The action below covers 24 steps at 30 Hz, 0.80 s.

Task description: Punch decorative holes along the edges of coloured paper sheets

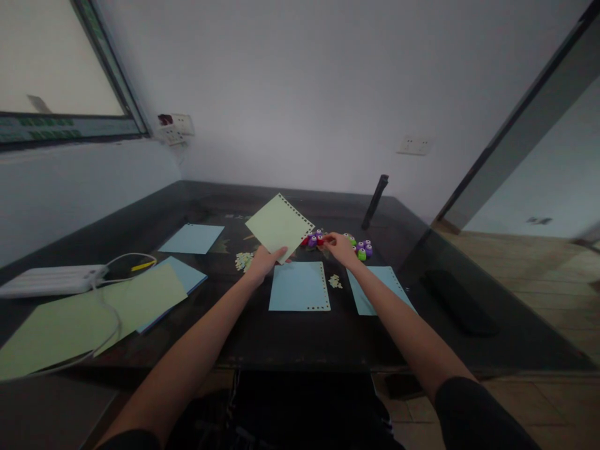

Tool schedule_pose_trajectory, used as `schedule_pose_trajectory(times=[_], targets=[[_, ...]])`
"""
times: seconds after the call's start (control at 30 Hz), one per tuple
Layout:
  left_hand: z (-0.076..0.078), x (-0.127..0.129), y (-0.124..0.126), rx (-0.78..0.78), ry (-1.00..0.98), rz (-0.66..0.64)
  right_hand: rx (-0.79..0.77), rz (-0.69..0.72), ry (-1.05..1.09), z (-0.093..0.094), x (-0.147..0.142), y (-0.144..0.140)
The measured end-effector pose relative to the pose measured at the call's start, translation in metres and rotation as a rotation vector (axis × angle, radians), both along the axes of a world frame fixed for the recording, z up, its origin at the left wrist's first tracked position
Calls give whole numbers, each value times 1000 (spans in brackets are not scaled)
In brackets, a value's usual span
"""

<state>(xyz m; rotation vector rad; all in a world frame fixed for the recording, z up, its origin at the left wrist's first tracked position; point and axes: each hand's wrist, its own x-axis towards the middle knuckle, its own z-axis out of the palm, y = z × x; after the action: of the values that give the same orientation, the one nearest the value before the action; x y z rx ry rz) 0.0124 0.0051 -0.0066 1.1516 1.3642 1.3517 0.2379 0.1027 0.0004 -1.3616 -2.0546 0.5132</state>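
A pale green sheet of paper (280, 226) with small punched holes along one edge is pinched in my left hand (265, 261), raised and tilted above the table. My right hand (341, 247) has its fingers closed at a small red craft punch (320, 240) near the sheet's punched edge. Purple craft punches (313, 240) cluster there. More green and purple punches (362, 250) stand right of my right hand. Below lie a light blue sheet (298, 287), holed on two edges, and another blue sheet (363, 297), partly under my right forearm.
Small punched-out bits (335, 281) lie between the blue sheets, with a larger heap (243, 260) by my left hand. At left are a blue sheet (193, 239), green sheets (112, 300), a white power strip (51, 280) and its cable. A black post (375, 203) rises behind.
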Motion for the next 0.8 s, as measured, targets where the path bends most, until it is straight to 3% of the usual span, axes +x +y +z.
schedule_pose_trajectory(times=[0.13, 0.33, 0.8], targets=[[0, 2, -1, -2, -41, -28, 80, -76, -239, 3, -10, 17], [-2, 0, 1, 11, -22, -37, 71, -52, -412, -5, -21, 22], [-1, 3, -2, 16, -42, -85, 45, -9, -445, 1, -15, 18]])
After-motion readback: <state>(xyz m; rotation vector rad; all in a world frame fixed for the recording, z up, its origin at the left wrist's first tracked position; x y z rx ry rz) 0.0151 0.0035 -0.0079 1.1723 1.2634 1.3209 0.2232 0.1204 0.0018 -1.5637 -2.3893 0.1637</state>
